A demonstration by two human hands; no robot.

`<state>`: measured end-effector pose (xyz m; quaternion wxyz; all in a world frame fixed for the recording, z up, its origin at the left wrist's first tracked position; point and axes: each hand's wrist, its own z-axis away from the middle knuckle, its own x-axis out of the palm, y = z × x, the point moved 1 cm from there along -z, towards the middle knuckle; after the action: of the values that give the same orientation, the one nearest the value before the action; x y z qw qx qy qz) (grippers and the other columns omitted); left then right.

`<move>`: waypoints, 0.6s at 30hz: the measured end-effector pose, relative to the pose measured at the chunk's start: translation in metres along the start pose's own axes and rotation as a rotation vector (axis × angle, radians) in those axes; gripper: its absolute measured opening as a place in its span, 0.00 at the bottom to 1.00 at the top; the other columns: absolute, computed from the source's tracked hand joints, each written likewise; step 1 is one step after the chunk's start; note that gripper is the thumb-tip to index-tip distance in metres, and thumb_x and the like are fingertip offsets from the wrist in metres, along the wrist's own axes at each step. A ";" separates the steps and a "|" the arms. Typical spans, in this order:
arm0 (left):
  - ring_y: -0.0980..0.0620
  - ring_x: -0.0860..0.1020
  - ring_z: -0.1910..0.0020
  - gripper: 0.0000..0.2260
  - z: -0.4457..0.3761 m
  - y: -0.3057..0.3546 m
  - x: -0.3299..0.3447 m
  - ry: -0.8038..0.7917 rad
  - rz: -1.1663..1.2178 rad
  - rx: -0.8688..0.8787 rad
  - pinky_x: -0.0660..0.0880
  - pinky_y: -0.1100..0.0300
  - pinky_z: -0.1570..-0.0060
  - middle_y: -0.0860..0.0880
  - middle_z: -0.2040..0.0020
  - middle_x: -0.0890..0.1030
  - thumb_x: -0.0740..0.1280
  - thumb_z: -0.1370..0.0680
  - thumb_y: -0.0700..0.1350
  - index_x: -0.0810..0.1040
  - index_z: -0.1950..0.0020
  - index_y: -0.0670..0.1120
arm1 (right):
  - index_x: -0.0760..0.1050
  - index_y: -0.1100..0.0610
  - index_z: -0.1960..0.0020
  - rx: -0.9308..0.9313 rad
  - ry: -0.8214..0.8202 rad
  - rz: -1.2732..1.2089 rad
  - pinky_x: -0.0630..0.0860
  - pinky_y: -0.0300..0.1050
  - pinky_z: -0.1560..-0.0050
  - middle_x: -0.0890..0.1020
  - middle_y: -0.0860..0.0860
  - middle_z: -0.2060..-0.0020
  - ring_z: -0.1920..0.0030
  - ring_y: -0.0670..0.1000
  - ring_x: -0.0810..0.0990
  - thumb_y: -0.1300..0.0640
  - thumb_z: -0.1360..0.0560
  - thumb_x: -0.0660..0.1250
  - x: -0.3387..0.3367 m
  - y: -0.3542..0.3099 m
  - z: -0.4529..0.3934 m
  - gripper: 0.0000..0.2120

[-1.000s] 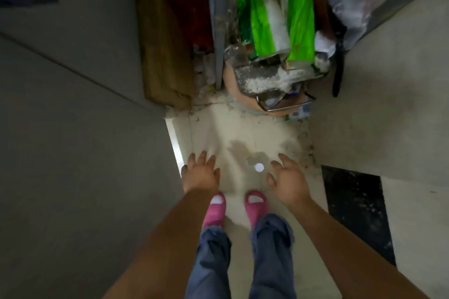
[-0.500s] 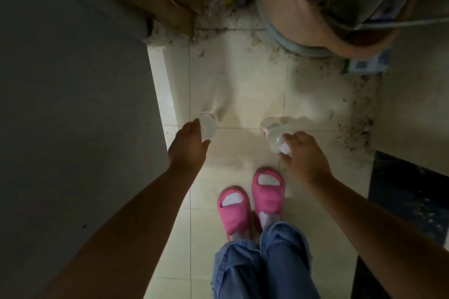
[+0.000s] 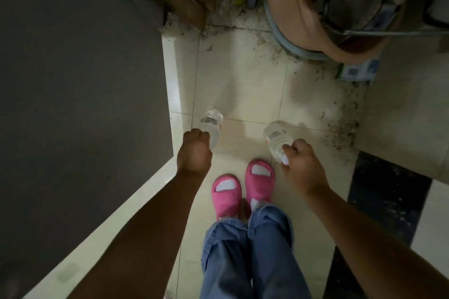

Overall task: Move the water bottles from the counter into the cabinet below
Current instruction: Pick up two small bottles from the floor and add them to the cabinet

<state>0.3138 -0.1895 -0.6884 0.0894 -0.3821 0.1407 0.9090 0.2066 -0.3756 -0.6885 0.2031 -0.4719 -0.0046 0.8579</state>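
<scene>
Since a second ago, when I saw both hands spread low over the floor with only a small white disc showing between them, each hand has come to hold a clear water bottle, and the view has tipped down so the green sacks at the top are gone. Against half a second ago I see almost no change: same grips, same stance.

I take the pink slippers as my landmark. My left hand hangs up and to the left of them, fingers curled round the top end of the left bottle, whose far end points away from me over the pale floor tiles. My right hand sits just to the right of the slippers, fingers and thumb pinched round the white-capped neck of the right bottle, whose body slants up and to the left from the hand. The two bottles are well apart, both held in the air above the tiles ahead of the slippers.

Left of the slippers I see a dark grey panel. Far ahead of them, to the right, stands a tan tub with a small printed box beside it. Blue jeans cover my legs below the slippers.
</scene>
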 end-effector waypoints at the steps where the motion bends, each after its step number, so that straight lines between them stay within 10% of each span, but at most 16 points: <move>1: 0.33 0.79 0.52 0.14 0.015 0.002 -0.002 -0.042 0.083 -0.052 0.81 0.49 0.59 0.33 0.53 0.80 0.74 0.38 0.30 0.80 0.53 0.33 | 0.79 0.67 0.65 -0.012 0.001 0.002 0.76 0.42 0.80 0.79 0.63 0.70 0.72 0.62 0.80 0.70 0.56 0.81 -0.009 0.000 0.011 0.21; 5: 0.44 0.67 0.33 0.18 0.073 0.011 -0.003 -0.087 0.134 -0.196 0.70 0.56 0.36 0.40 0.33 0.70 0.61 0.22 0.37 0.69 0.33 0.39 | 0.79 0.66 0.66 -0.123 -0.006 0.075 0.75 0.41 0.82 0.78 0.62 0.71 0.73 0.60 0.80 0.70 0.58 0.81 -0.044 -0.006 0.051 0.22; 18: 0.42 0.67 0.35 0.16 0.287 -0.021 -0.015 -0.035 0.329 -0.425 0.75 0.53 0.42 0.40 0.35 0.71 0.59 0.22 0.33 0.70 0.34 0.38 | 0.81 0.56 0.71 -0.585 -0.227 0.359 0.67 0.31 0.87 0.81 0.58 0.71 0.74 0.55 0.81 0.61 0.68 0.82 -0.089 -0.126 0.164 0.25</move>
<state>0.1378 -0.0775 -0.4902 -0.1393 -0.3485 0.0055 0.9269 0.1590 -0.2612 -0.5006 -0.0964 -0.4049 -0.1895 0.8893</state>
